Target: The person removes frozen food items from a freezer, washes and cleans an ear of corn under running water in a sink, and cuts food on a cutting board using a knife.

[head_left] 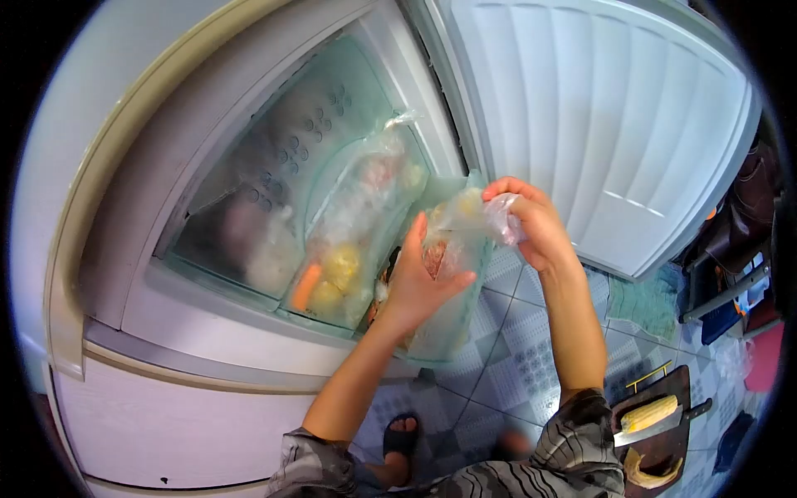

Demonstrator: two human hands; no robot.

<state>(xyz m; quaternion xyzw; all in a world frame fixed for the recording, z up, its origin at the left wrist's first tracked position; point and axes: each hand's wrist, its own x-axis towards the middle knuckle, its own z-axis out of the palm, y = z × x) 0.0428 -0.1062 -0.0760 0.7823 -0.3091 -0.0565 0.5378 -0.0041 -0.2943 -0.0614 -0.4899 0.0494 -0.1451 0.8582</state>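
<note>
A translucent drawer (440,349) is pulled out of the open freezer, with bagged food in it. My right hand (531,220) is closed on the gathered top of a clear plastic bag (503,217). My left hand (419,282) has its fingers spread over the drawer, against a bag with reddish contents (435,256); whether it grips anything is not visible. Left of the hands, a compartment holds an orange item (306,287) and yellow items (340,267) in clear plastic. Frosty bags (270,257) lie deeper inside the freezer.
The freezer door (606,124) stands open at the right. On the tiled floor (498,357), a dark cutting board (677,386) holds a knife (656,427), a corn cob (649,413) and husks (647,473). A green cloth (643,303) lies near the door. A sandaled foot (401,436) is below.
</note>
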